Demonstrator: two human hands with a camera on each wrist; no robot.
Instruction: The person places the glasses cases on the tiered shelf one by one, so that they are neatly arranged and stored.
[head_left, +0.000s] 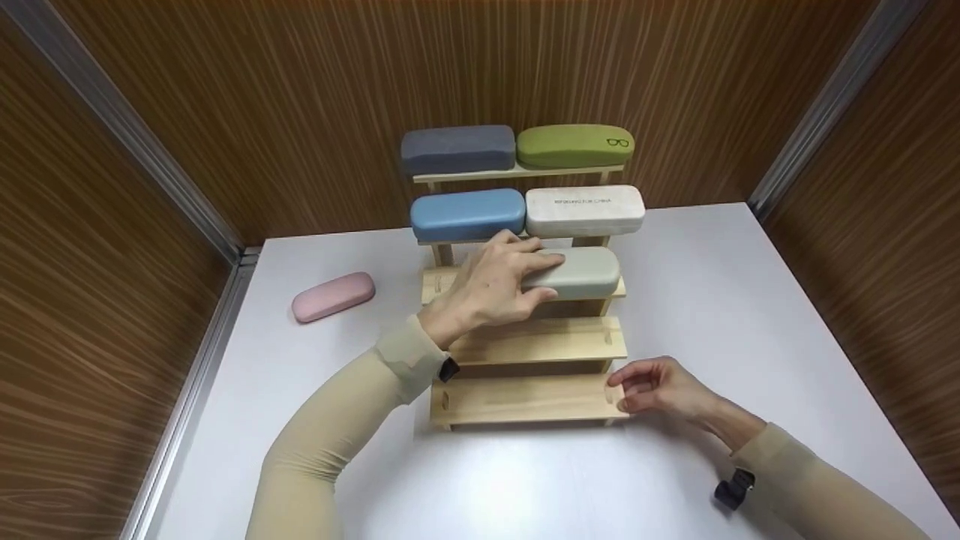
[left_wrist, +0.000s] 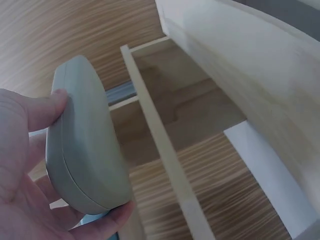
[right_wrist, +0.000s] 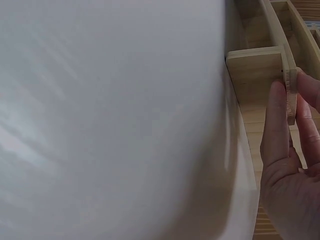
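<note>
My left hand (head_left: 491, 281) grips the left end of a pale grey-green glasses case (head_left: 581, 271) at the right half of the rack's middle shelf. In the left wrist view, thumb and fingers curl round that case (left_wrist: 87, 135). Whether its underside touches the shelf is hard to tell. My right hand (head_left: 664, 391) pinches the right end of the bottom board of the stepped wooden rack (head_left: 525, 397). The right wrist view shows thumb and fingers on both faces of the board's end (right_wrist: 290, 95).
A slate-grey case (head_left: 459, 148) and a green case (head_left: 574, 146) stand on the top shelf. Below them are a blue case (head_left: 469, 214) and a whitish case (head_left: 585, 211). A pink case (head_left: 334, 297) lies on the white table (head_left: 337, 480) left of the rack. Wood-grain walls enclose the table.
</note>
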